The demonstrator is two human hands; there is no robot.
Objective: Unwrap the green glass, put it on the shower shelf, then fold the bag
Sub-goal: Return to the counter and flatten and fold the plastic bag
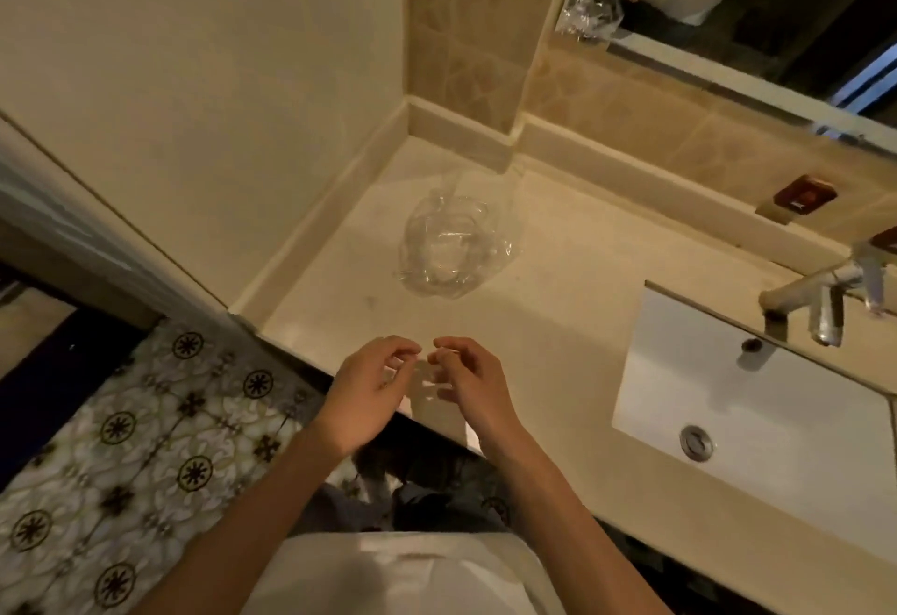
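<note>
— Though you asked about labels, can any writing be read on the clear plastic bag (449, 240)?

— None that I can make out — it is crumpled, see-through wrap lying on the beige counter (558, 323), toward the far left corner where the walls meet. Something glassy seems to sit inside it, but its colour cannot be told.

— And the hands?

— Both hover over the near edge of the counter, well apart from the bag, which lies beyond them. The left hand (366, 388) and right hand (468, 384) face each other, fingers loosely curled, fingertips nearly meeting. Whether they pinch anything between them, I cannot tell.

— What else is about?

— A white sink (776, 420) to the right with a chrome tap (820, 303) behind it, a mirror (776, 7) at far right, and patterned floor tiles (121, 444) at near left.
</note>
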